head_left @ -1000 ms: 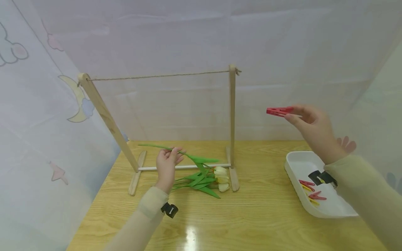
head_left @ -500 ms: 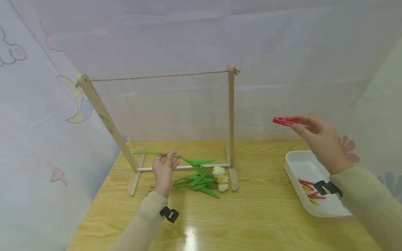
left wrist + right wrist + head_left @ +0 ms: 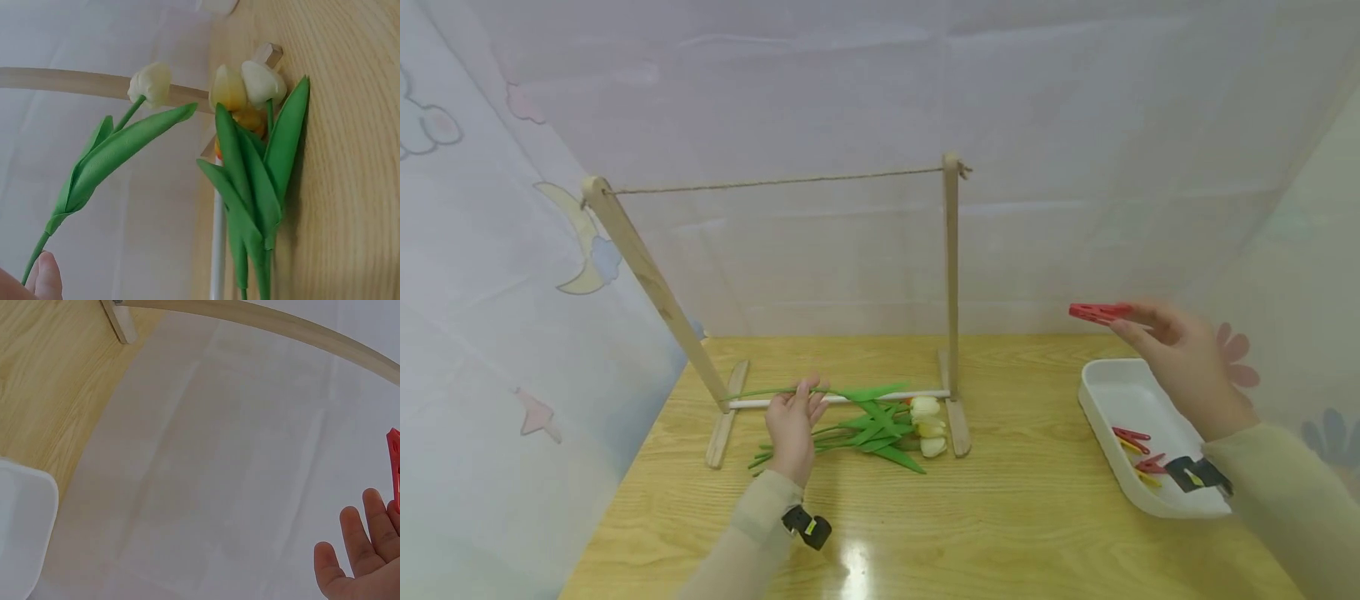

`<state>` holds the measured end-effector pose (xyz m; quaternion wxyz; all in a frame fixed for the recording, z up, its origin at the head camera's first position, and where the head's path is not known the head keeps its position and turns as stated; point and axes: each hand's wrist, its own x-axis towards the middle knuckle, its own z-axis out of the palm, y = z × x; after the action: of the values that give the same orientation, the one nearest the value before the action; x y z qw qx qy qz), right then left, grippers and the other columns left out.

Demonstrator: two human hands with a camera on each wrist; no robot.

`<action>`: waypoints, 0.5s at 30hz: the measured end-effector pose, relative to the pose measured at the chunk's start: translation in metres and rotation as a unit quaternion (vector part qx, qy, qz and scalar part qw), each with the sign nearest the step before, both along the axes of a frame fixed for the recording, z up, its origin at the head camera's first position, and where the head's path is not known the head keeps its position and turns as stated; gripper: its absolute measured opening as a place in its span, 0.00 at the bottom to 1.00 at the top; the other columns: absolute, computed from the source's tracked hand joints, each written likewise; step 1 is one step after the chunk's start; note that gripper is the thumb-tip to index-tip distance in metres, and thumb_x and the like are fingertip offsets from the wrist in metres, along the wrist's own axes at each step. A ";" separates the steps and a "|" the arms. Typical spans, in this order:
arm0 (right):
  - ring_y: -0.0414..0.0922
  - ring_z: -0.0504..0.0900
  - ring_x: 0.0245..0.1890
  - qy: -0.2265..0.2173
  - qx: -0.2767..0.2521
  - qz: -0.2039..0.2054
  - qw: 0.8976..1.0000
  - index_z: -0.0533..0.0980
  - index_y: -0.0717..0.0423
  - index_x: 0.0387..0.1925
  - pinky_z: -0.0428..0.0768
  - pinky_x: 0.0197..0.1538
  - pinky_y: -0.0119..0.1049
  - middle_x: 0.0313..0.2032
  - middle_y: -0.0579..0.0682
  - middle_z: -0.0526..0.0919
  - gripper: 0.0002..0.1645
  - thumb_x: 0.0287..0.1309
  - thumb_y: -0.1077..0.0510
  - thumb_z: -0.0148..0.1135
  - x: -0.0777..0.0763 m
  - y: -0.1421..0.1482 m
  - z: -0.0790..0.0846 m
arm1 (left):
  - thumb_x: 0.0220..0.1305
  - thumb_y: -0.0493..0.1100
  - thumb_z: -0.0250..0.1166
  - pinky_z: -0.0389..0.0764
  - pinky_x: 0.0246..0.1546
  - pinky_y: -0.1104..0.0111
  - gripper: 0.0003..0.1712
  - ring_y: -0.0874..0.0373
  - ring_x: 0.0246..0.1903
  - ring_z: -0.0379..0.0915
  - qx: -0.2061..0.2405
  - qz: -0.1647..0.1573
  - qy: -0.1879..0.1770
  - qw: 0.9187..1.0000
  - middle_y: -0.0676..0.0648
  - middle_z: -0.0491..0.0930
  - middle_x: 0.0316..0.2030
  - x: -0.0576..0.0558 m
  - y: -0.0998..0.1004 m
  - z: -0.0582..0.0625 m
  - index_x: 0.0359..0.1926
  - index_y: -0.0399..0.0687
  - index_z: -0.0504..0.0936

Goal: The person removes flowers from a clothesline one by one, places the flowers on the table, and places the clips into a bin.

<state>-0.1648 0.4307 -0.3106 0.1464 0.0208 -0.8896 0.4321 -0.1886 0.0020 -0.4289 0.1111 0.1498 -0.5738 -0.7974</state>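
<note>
My left hand pinches the stem of a white tulip between thumb and fingers, a little above the table. In the left wrist view this tulip is apart from several white and yellow tulips, which lie together beside it. Over at the right, my right hand is raised and pinches a red clothespin by its handle end, its nose pointing left. At the right wrist view's edge, only part of that clothespin shows.
A wooden frame with a twine line across its top stands behind the flowers, a white rod joining its feet. Under my right forearm, a white tray holds several red and yellow clothespins. A cloth backdrop hangs behind.
My left hand has lowered the tulip toward the other flowers. My right hand has moved down and to the right, still holding the red clothespin.
</note>
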 end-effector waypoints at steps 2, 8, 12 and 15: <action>0.26 0.70 0.44 -0.004 0.000 -0.002 1.000 0.71 0.58 0.63 0.69 0.39 0.16 0.48 0.27 0.73 0.28 0.68 0.48 0.58 0.001 0.005 -0.005 | 0.76 0.41 0.49 0.81 0.50 0.66 0.18 0.45 0.55 0.75 0.004 0.000 -0.008 1.000 0.34 0.76 0.54 0.001 0.000 -0.003 0.54 0.27 0.64; 0.22 0.71 0.42 0.002 -0.012 -0.011 1.000 0.71 0.57 0.63 0.69 0.38 0.14 0.45 0.24 0.73 0.27 0.67 0.50 0.59 0.005 0.015 -0.015 | 0.77 0.40 0.45 0.78 0.54 0.64 0.21 0.43 0.59 0.72 0.017 -0.006 -0.020 1.000 0.31 0.74 0.56 0.002 -0.001 -0.011 0.58 0.23 0.63; 0.22 0.69 0.43 -0.007 -0.006 -0.016 1.000 0.71 0.57 0.63 0.69 0.41 0.18 0.45 0.24 0.73 0.27 0.68 0.49 0.59 0.006 0.019 -0.021 | 0.78 0.40 0.44 0.76 0.55 0.64 0.21 0.44 0.59 0.71 0.025 -0.008 -0.024 0.999 0.31 0.74 0.56 0.002 -0.002 -0.016 0.57 0.22 0.65; 0.22 0.68 0.44 -0.023 0.003 -0.022 0.999 0.70 0.55 0.64 0.70 0.46 0.25 0.45 0.23 0.72 0.28 0.68 0.46 0.58 0.008 0.023 -0.025 | 0.78 0.39 0.44 0.77 0.55 0.64 0.20 0.46 0.57 0.74 0.029 -0.004 -0.031 0.999 0.33 0.76 0.54 0.002 -0.002 -0.021 0.57 0.22 0.66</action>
<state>-0.1571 0.4536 -0.3354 0.1352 -0.0088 -0.8942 0.4267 -0.1861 -0.0003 -0.4496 0.0859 0.1749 -0.5544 -0.8091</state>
